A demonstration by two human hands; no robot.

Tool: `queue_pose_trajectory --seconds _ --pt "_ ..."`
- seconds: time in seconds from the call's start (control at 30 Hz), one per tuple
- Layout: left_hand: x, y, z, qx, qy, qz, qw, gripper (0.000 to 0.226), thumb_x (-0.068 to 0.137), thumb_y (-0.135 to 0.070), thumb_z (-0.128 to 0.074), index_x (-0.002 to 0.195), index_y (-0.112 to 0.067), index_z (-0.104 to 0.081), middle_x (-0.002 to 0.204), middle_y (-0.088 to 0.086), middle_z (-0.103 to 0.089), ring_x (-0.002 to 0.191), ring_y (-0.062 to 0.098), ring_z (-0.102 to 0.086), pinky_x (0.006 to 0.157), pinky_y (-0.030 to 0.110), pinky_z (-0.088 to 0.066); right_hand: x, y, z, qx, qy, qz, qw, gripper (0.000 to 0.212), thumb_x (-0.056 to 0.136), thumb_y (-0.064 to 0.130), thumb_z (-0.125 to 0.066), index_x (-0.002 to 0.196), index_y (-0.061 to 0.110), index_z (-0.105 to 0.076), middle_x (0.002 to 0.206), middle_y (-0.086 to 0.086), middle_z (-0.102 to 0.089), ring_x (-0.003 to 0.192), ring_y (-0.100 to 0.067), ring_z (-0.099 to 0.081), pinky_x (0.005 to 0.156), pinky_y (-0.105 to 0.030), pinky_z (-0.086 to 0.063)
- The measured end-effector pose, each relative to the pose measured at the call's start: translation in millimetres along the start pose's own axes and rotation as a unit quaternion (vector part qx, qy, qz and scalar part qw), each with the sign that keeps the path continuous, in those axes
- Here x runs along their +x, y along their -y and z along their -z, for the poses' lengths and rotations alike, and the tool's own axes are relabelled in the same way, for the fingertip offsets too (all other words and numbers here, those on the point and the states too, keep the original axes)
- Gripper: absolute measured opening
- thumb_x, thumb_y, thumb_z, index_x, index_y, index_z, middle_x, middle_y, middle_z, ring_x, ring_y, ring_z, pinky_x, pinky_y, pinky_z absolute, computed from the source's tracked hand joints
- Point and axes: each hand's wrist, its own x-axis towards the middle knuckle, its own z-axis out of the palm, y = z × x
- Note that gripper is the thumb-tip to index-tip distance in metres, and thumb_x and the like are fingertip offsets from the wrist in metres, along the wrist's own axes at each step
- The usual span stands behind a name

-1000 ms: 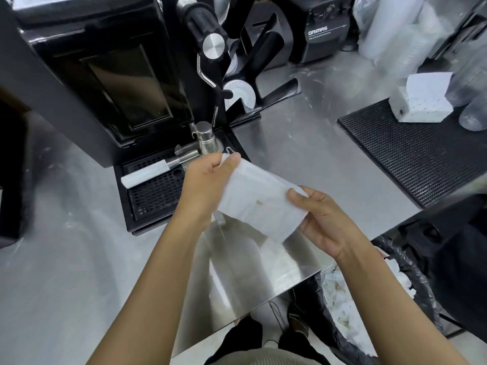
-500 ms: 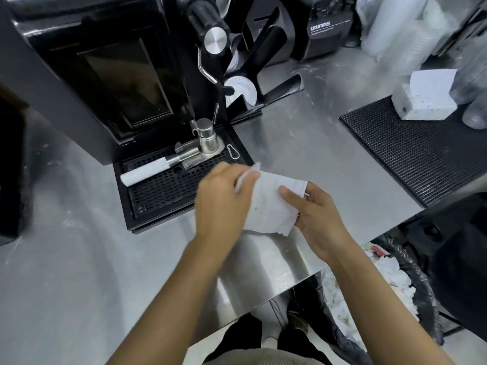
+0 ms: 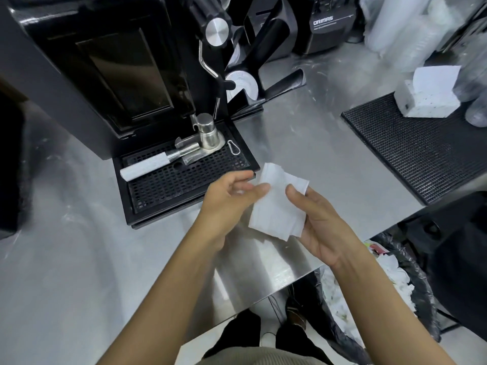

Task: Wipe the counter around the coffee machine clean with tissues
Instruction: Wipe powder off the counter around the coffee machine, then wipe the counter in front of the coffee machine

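Head-cam view looking down on a brushed stainless-steel counter, smooth & reflective w/ faint smears. 2 bare forearms reach in from the bottom.

The right hand holds a folded white tissue, a soft, creased rectangle of several layers. It is just above the counter's front part, beside the front right corner of the drip tray. The thumb presses on top of the tissue; the fingers underneath are hidden. The left hand is loose & wide, fingers nearly straight, w/ only the thumb tip touching the tissue's left edge. Its fingertips are blurred.

Behind stands a boxy, glossy black coffee machine, top & left side cut off by the frame. The drip tray is a flat black grid of round holes. On it lie a metal tool w/ a pale grey handle, a small shiny metal cylinder & a thin wire clip. A curved chrome steam pipe hangs above.

At right, a black ribbed rubber mat carries a white tissue pack, 1 sheet standing up. At the back is a dark appliance base w/ lettering, partly cut off. Below the counter edge, a bin w/ a black plastic liner holds crumpled white paper, half hidden by the right arm.
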Motion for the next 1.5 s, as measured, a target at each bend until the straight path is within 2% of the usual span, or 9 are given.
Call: queue_pose_trajectory --seconds 0.17,0.3,0.5,0.67,0.93,1.07,1.2,1.37,1.5 --pt "-7.7 3.6 7.3 -0.030 -0.001 -0.006 1.000 0.011 0.081 -0.005 -0.073 0.092 -0.005 -0.072 0.092 0.023 -0.070 0.076 0.024 -0.067 0.073 0.037 -0.057 -0.5 -4.4 -4.1 -0.093 0.003 -0.015 0.996 0.046 0.081 -0.004 -0.067 0.126 0.000 -0.057 0.116 -0.023 -0.067 0.100 -0.035 -0.067 0.067 -0.036 -0.058" --pt "-13.9 7.4 20.6 -0.087 0.024 -0.006 0.996 0.011 0.083 0.000 -0.068 0.089 -0.007 -0.073 0.085 0.012 -0.073 0.074 0.017 -0.068 0.064 0.020 -0.053 4.1 -13.1 -5.8 -0.138 -0.041 -0.024 0.989 0.031 0.084 -0.002 -0.062 0.114 -0.008 -0.064 0.112 -0.027 -0.066 0.097 -0.039 -0.064 0.092 -0.058 -0.048" --pt "-31.4 30.8 47.9 -0.185 0.009 0.033 0.982 0.024 0.090 0.002 -0.055 0.092 -0.010 -0.076 0.095 0.009 -0.071 0.086 0.018 -0.062 0.076 0.024 -0.051 11.8 -23.8 -16.0 -0.199 0.014 -0.058 0.978 0.049 0.082 -0.029 -0.037 0.072 0.002 -0.074 0.085 -0.016 -0.072 0.076 -0.023 -0.069 0.063 -0.027 -0.058" --pt "-50.1 57.8 55.0 -0.222 -0.033 0.123 0.967 0.058 0.077 -0.055 -0.061 0.116 -0.011 -0.066 0.111 0.013 -0.069 0.100 0.024 -0.066 0.090 0.037 -0.051 15.6 -50.1 -40.9 -0.201 0.070 -0.085 0.973 0.042 0.088 -0.022 -0.039 0.101 -0.002 -0.073 0.111 -0.014 -0.071 0.097 -0.022 -0.069 0.074 -0.023 -0.055" --pt "-75.9 84.3 67.7 -0.339 -0.189 0.125 0.913 0.022 0.084 -0.008 -0.069 0.104 -0.001 -0.071 0.104 0.017 -0.072 0.098 0.032 -0.068 0.089 0.040 -0.054 19.1 -90.2 -58.5 -0.275 0.116 -0.112 0.948 0.049 0.087 -0.013 -0.048 0.113 0.021 -0.073 0.121 -0.002 -0.069 0.112 -0.021 -0.063 0.105 -0.038 -0.044" --pt "-69.5 83.9 92.7 -0.274 -0.321 0.082 0.903 0.018 0.088 -0.010 -0.065 0.105 -0.005 -0.068 0.095 0.008 -0.072 0.075 0.010 -0.068 0.057 0.017 -0.051 36.3 -90.0 -66.4 -0.338 -0.054 0.057 0.938 0.032 0.093 -0.001 -0.056 0.105 0.023 -0.073 0.109 0.002 -0.072 0.101 -0.014 -0.067 0.093 -0.039 -0.052" --pt "-45.9 79.6 121.8 -0.191 -0.417 0.001 0.888 0.021 0.094 -0.013 -0.054 0.114 -0.016 -0.061 0.096 -0.010 -0.066 0.076 -0.009 -0.062 0.069 0.009 -0.047 73.5 -71.7 -62.3 -0.292 -0.252 0.242 0.890 0.021 0.096 0.022 -0.060 0.116 0.017 -0.057 0.108 0.011 -0.060 0.093 0.010 -0.056 0.083 -0.011 -0.042" --pt "-4.8 77.3 143.0 -0.180 -0.399 -0.020 0.899 0.033 0.097 -0.016 -0.047 0.129 -0.016 -0.052 0.121 0.000 -0.062 0.109 0.010 -0.059 0.098 0.027 -0.046 124.4 -55.4 -46.9 -0.304 -0.259 0.180 0.899 0.036 0.096 0.028 -0.059 0.127 0.015 -0.048 0.110 0.016 -0.055 0.102 0.004 -0.056 0.087 -0.009 -0.041" --pt "12.3 78.6 145.9 -0.164 -0.396 -0.016 0.904 0.034 0.098 -0.018 -0.043 0.131 -0.020 -0.048 0.117 -0.004 -0.062 0.105 0.008 -0.059 0.094 0.024 -0.046 142.2 -50.4 -32.4 -0.310 -0.249 0.164 0.903 0.017 0.095 0.017 -0.058 0.112 0.019 -0.057 0.101 0.012 -0.064 0.097 -0.006 -0.061 0.085 -0.014 -0.046"
